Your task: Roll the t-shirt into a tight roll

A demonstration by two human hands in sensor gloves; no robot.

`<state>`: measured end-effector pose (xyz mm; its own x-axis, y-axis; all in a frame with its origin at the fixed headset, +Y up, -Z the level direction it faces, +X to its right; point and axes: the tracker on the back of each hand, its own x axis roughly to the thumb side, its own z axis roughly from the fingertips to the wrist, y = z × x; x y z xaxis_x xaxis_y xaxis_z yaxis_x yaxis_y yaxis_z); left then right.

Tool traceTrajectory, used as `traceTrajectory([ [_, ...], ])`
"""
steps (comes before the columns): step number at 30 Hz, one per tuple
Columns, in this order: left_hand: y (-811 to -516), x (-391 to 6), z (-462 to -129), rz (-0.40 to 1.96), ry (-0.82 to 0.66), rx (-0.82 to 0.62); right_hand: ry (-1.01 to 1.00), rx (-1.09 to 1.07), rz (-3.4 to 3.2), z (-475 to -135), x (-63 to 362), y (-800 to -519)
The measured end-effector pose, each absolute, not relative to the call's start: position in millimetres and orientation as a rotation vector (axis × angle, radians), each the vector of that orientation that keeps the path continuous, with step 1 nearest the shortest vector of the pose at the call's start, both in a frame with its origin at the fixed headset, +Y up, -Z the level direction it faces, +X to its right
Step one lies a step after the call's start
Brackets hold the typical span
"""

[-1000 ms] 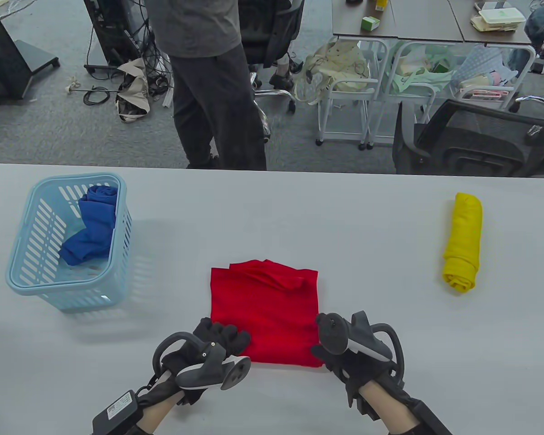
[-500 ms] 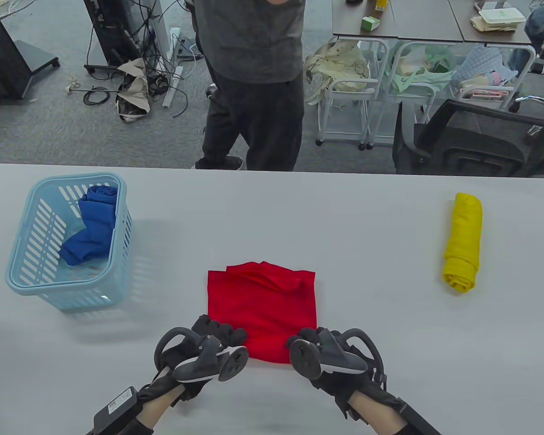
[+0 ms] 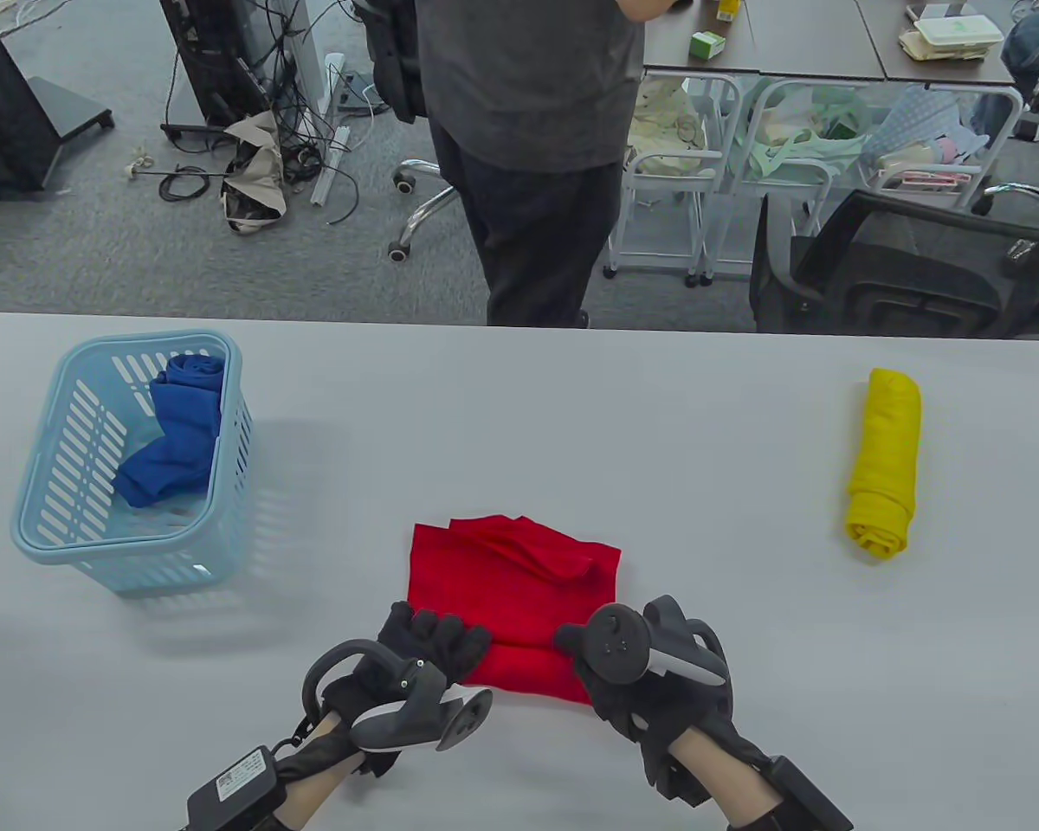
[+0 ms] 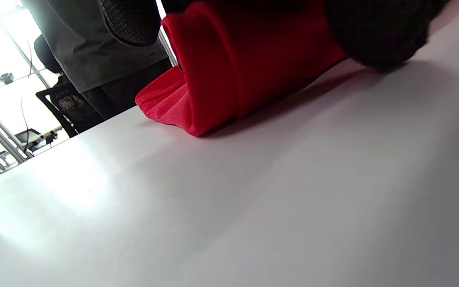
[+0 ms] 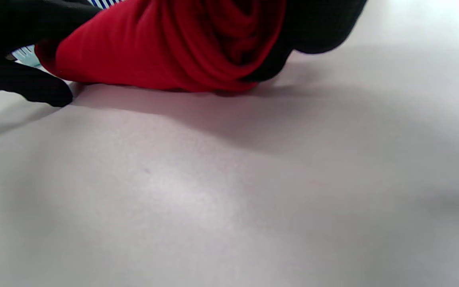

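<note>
A red t-shirt (image 3: 513, 578), folded into a rectangle, lies at the near middle of the white table (image 3: 571, 415). Its near edge is curled over into a low roll (image 3: 528, 665). My left hand (image 3: 433, 642) grips the roll's left end. My right hand (image 3: 610, 671) grips its right end. The left wrist view shows the curled red cloth (image 4: 229, 67) under my dark fingers (image 4: 377, 36). The right wrist view shows the spiral end of the roll (image 5: 197, 48) with my fingers (image 5: 321, 28) around it.
A light blue basket (image 3: 130, 467) with a blue garment (image 3: 177, 433) stands at the left. A rolled yellow garment (image 3: 885, 463) lies at the right. A person (image 3: 528, 130) stands beyond the far table edge, with chairs and carts behind.
Both hands have closed in on the near edge and turned it over into a roll. The shirt's flat part is shorter and has shifted slightly right. The person behind walked right.
</note>
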<state>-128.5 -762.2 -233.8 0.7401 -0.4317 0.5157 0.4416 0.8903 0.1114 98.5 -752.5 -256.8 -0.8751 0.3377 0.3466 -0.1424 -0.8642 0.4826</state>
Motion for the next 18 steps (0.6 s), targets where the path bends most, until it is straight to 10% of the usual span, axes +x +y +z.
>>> traceTrajectory([
  [18,-757.9,-161.4,-263.2,0.176,-0.476,-0.369,0.341,0.909,3.17,-230.9,65.4,-748.2],
])
